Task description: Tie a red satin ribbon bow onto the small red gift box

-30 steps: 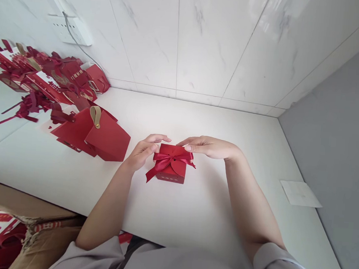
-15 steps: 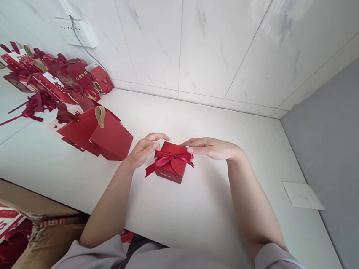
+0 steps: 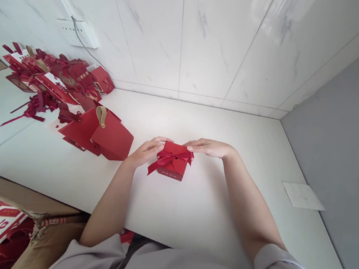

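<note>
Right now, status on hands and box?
Left hand and right hand at opposite sides of the small red box. Ribbon tied in a bow. Nothing between hands and box.

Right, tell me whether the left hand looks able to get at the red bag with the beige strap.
Probably yes: the red bag is close beside the left hand, with nothing visible between them, though that hand would first have to leave the ribboned box.
</note>
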Demonstrator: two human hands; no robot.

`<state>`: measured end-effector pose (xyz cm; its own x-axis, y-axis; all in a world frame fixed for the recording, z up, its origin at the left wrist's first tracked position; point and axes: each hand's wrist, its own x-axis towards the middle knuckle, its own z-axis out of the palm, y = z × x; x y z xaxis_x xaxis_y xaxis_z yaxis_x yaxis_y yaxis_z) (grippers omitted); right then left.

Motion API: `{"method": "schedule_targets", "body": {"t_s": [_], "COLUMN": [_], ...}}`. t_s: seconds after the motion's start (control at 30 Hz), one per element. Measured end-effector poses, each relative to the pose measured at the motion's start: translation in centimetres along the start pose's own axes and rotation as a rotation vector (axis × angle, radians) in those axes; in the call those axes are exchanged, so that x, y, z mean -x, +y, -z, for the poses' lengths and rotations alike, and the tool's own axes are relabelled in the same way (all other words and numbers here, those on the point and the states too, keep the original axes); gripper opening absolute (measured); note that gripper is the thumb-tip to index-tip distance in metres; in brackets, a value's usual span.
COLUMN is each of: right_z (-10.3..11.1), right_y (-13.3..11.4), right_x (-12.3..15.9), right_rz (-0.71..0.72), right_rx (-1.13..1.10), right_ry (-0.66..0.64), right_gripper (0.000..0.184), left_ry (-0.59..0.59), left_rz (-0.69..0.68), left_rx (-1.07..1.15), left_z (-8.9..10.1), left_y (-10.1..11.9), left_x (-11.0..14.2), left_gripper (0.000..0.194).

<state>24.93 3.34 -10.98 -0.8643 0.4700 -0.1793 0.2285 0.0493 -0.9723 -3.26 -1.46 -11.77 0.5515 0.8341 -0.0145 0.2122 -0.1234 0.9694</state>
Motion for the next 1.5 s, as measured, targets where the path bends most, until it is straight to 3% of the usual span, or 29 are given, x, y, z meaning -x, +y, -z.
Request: {"method": "schedule_targets", "body": {"t_s": [0.67, 1.03, 1.3, 1.4, 1.5], "right_z": [-0.6, -0.4, 0.1, 0.1, 0.1], "right_y": [4.5, 4.7, 1.2, 0.0, -0.5], "right_x": [-2.2, -2.2, -0.3, 0.2, 0.6], "right_rz": [0.186, 0.188, 0.210, 0.133, 0.067], "right_rx": [-0.307, -0.304, -0.117, -0.062, -0.019], "right_ry": [-0.012, -0.022, 0.051, 0.157, 0.182], "right_gripper": [0.063, 0.059, 0.033, 0.032, 0.034], "left_ry": [-0.150, -0.069, 0.148, 0.265, 0.442], "left_rz": [0.027, 0.056, -0.089, -0.051, 0.062], "left_rx": [0.108, 0.103, -0.010, -0.165, -0.372], "left_z": [0.7, 0.3, -1.1, -1.6, -1.5], "left_y": [-0.6, -0.2, -0.1, 0.7, 1.7], "left_x": [-0.2, -0.3, -0.5, -0.3, 0.2], "left_gripper": [0.026, 0.039, 0.025, 0.028, 0.031]}}
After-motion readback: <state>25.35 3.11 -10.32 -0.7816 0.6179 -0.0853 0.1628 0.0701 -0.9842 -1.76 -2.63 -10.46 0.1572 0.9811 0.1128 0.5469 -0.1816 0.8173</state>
